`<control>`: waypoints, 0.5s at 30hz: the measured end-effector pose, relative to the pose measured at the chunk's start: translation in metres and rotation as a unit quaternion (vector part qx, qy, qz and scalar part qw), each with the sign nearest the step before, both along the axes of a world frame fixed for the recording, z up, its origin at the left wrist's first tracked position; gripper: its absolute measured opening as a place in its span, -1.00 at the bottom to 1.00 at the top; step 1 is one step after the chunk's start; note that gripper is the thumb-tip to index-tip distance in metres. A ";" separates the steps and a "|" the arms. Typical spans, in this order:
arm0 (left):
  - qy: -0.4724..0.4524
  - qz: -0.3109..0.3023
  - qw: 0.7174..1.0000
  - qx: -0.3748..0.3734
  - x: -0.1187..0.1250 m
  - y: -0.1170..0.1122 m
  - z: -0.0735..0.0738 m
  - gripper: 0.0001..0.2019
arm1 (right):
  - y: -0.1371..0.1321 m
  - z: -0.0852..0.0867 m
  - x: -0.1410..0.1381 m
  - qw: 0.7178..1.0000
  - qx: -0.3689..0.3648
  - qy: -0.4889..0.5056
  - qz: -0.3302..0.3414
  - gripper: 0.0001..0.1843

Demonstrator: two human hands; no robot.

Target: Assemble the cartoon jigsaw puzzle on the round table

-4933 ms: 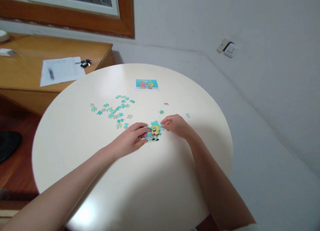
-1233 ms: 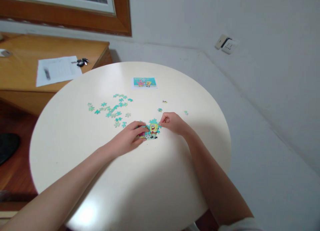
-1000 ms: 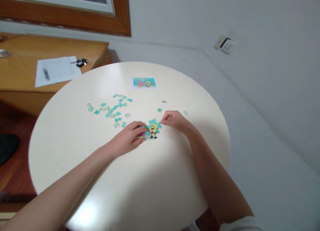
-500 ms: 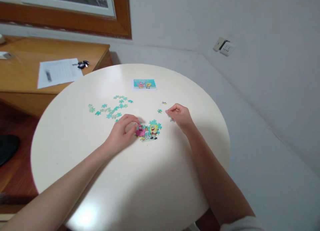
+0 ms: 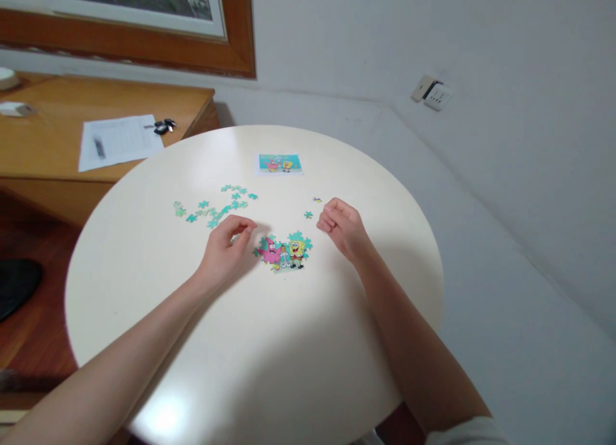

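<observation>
On the round white table lies a partly joined jigsaw puzzle with a pink starfish and a yellow sponge figure. My left hand hovers just left of it, fingers loosely curved and thumb a little apart, with nothing visible between them. To the upper right of the puzzle is my right hand, its fingers curled inward; whatever they hold, if anything, is hidden. Close by its fingertips lie a loose teal puzzle piece and a small multicoloured piece.
Several loose green and teal pieces are spread beyond my left hand. A reference picture card lies toward the far edge. To the left, a wooden desk carries a paper sheet and keys. A wall stands behind.
My left hand has drawn back leftward from the puzzle, uncovering its left side. My right hand's fingers have curled in and shifted slightly, covering the pieces that showed beneath it.
</observation>
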State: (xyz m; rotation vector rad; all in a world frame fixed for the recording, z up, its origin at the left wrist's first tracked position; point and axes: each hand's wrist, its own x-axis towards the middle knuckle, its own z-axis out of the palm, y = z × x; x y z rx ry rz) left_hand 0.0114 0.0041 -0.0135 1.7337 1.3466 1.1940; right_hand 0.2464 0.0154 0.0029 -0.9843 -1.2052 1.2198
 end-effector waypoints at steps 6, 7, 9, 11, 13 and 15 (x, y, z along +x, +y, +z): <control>0.026 -0.004 1.000 0.005 0.001 -0.002 0.003 -0.84 | -0.006 -0.010 -0.015 0.980 0.013 -0.178 0.091 -0.34; 0.029 -0.005 1.000 0.004 0.001 -0.002 0.003 -0.84 | -0.006 -0.012 -0.017 0.973 0.013 -0.210 0.098 -0.32; 0.033 -0.007 0.999 0.003 0.002 -0.002 0.003 -0.84 | -0.005 -0.014 -0.021 0.962 0.014 -0.249 0.110 -0.31; 0.031 -0.007 0.999 0.004 0.002 -0.001 0.003 -0.83 | -0.005 -0.014 -0.022 0.958 0.017 -0.260 0.119 -0.32; 0.027 -0.005 1.000 0.006 0.002 -0.001 0.002 -0.83 | -0.005 -0.013 -0.021 0.958 0.022 -0.261 0.113 -0.34; 0.025 -0.003 1.000 0.005 0.001 0.000 0.002 -0.82 | -0.006 -0.011 -0.018 0.961 0.032 -0.259 0.090 -0.36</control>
